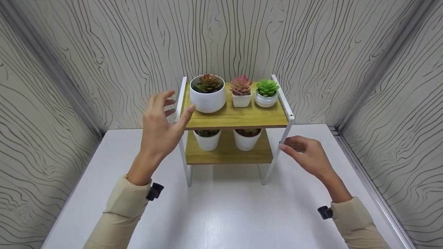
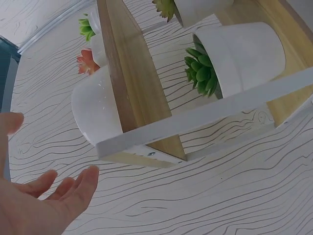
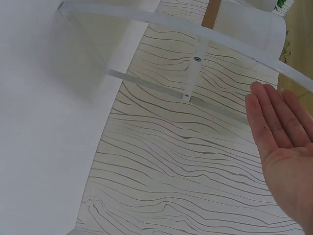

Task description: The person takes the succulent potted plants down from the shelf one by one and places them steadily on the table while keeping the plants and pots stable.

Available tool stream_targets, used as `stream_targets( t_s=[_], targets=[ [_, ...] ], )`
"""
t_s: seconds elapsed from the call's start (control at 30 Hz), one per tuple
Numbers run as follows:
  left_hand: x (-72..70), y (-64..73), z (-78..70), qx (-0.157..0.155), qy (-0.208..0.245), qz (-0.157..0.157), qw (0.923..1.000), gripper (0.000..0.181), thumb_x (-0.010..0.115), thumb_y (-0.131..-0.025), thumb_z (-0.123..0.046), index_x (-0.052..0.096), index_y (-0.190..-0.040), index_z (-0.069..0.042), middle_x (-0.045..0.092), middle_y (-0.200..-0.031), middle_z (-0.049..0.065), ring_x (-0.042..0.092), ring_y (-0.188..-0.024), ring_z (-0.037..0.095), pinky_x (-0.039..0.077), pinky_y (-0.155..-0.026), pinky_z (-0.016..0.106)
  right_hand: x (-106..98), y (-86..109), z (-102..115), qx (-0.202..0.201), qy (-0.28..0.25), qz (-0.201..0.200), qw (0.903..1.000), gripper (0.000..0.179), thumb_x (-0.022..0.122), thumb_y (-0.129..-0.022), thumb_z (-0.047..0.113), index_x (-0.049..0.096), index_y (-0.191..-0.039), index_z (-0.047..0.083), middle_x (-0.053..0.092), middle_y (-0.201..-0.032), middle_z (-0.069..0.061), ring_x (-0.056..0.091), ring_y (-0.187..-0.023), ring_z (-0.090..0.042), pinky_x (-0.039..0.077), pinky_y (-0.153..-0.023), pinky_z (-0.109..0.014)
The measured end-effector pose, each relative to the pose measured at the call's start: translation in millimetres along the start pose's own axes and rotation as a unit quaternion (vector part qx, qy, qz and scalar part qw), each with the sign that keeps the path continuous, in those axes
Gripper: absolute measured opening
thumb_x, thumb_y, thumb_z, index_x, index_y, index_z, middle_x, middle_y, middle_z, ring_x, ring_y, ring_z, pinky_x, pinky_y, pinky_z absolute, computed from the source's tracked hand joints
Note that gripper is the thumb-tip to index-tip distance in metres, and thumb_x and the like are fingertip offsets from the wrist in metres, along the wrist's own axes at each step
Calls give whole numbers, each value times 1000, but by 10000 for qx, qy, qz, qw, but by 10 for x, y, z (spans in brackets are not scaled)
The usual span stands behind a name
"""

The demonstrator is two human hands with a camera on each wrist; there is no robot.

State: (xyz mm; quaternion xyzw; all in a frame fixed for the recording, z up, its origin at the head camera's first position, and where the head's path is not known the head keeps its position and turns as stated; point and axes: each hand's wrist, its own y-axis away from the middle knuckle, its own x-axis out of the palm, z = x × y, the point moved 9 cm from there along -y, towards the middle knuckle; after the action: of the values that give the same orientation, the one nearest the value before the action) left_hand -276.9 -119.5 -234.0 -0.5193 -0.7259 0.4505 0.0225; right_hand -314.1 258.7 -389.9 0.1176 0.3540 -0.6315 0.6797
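A two-tier plant rack (image 1: 238, 121) with white metal sides and wood-toned shelves stands before me. Its upper shelf bears a large white pot (image 1: 207, 101) with a brownish succulent, a square pot (image 1: 241, 100) with a pink succulent, and a small round pot (image 1: 265, 100) with a green one. My left hand (image 1: 161, 126) hovers at the rack's upper left, fingers spread, holding nothing; the left wrist view shows its fingertips apart from the frame. On the other side, my right hand (image 1: 306, 154) is at the right front post (image 1: 284, 135). Its fingers (image 3: 274, 115) look straight; the thumb is hidden in the right wrist view.
Two white pots (image 1: 208, 141) with plants stand on the lower shelf (image 1: 228, 157), partly covered by the upper one. The rack rests on a white tabletop (image 1: 221, 214). Wood-grain patterned panels (image 1: 121, 62) enclose the back and both sides, with grey metal strips (image 1: 384, 62) at the corners.
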Motion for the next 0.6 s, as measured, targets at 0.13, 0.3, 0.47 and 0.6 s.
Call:
stream_targets(
  t_s=[0.13, 0.3, 0.47, 0.6],
  targets=[
    [54, -5, -8, -180, 133, 30, 9997, 69, 62, -79, -54, 49, -126, -6, 51, -122, 5, 52, -109, 13, 48, -85, 22, 5, 10, 23, -46, -244, -167, 9996, 35, 60, -85, 44, 65, -106, 16, 68, -99, 4, 64, -92, -11, 51, -81, -29],
    [117, -24, -39, -268, 274, 56, 9993, 73, 63, -77, -55, 48, -127, -3, 52, -123, 7, 51, -113, 16, 45, -90, 23, 41, 12, 49, -108, -571, -262, 9980, 29, 59, -87, 40, 66, -105, 18, 69, -97, 3, 65, -88, -9, 50, -80, -22],
    [163, -71, -25, -574, 275, 134, 9979, 84, 65, -72, -60, 45, -129, -2, 51, -124, 9, 50, -114, 17, 44, -92, 25, 76, 8, 62, -269, -840, -307, 9956, 25, 59, -89, 34, 64, -105, 16, 69, -96, 4, 65, -87, -12, 50, -79, -22],
    [226, -125, 33, -1111, 172, 395, 9929, 95, 63, -67, -68, 40, -134, -5, 47, -131, 9, 47, -119, 19, 42, -95, 30, 94, 13, 71, -302, -958, -286, 9945, 27, 58, -90, 32, 64, -104, 11, 69, -96, 3, 65, -87, -13, 50, -79, -22]
  ],
)
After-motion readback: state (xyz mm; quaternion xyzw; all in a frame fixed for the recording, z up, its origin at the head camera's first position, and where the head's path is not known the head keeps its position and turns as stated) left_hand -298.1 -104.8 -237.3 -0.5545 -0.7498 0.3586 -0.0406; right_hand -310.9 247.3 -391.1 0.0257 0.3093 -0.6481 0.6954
